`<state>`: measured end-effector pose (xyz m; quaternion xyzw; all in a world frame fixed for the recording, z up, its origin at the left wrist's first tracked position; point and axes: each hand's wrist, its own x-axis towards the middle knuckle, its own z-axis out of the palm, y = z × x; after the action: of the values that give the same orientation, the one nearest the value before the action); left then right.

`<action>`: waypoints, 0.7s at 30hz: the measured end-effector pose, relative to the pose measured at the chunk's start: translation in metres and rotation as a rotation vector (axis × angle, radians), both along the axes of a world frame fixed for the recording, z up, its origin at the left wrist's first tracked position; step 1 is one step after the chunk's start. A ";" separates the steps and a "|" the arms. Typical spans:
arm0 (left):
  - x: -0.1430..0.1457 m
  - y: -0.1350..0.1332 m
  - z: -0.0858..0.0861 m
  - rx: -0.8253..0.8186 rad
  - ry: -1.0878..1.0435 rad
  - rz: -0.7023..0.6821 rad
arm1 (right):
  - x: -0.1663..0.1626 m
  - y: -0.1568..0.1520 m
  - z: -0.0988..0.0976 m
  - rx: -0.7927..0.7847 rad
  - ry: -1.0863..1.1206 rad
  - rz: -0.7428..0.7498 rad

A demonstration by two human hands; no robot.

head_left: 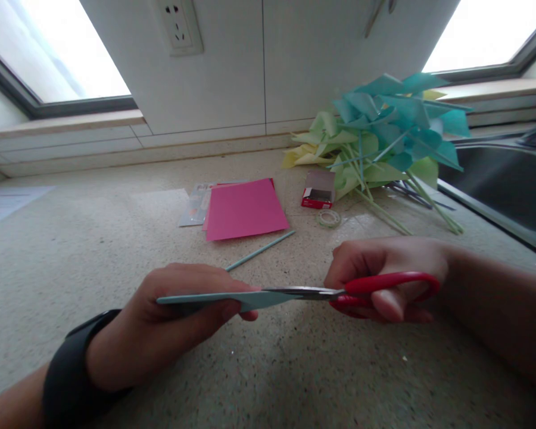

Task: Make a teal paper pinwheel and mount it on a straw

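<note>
Edge-on, left hand (170,322) fingers pinching teal paper (205,298), right hand (384,280) fingers gripping red scissors (352,292)

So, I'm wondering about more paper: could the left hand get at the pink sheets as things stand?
Probably not yet: the left hand grips a teal sheet being cut by scissors. The counter up to the pink sheets holds only a thin stick.

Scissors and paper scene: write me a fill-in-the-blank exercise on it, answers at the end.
1. The right hand holds scissors with ____ handles.
2. The left hand holds a sheet of ____ paper, seen edge-on.
3. Behind the hands, a stack of ____ paper lies on the counter.
4. The pile of paper pinwheels lies beside the ____.

Answers: red; blue; pink; sink
</note>
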<state>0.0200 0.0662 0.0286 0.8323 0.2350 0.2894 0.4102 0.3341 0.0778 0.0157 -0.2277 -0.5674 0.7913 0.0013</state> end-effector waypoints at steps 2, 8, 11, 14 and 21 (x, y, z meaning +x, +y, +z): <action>0.000 0.001 -0.001 -0.014 -0.002 -0.009 | 0.000 0.001 0.001 -0.006 -0.019 0.010; -0.002 0.001 -0.002 -0.044 -0.014 -0.019 | 0.000 0.002 -0.002 -0.066 -0.046 -0.010; -0.001 -0.001 -0.001 -0.060 0.002 -0.031 | 0.000 0.001 -0.004 -0.095 -0.020 0.008; 0.002 -0.003 0.000 -0.076 0.008 -0.043 | -0.001 0.000 -0.006 -0.112 -0.009 0.007; 0.005 -0.005 0.001 -0.085 -0.002 -0.016 | 0.000 -0.004 0.001 -0.102 -0.087 -0.049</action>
<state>0.0247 0.0613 0.0296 0.8156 0.2400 0.2768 0.4479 0.3340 0.0737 0.0171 -0.2756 -0.5202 0.8082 -0.0157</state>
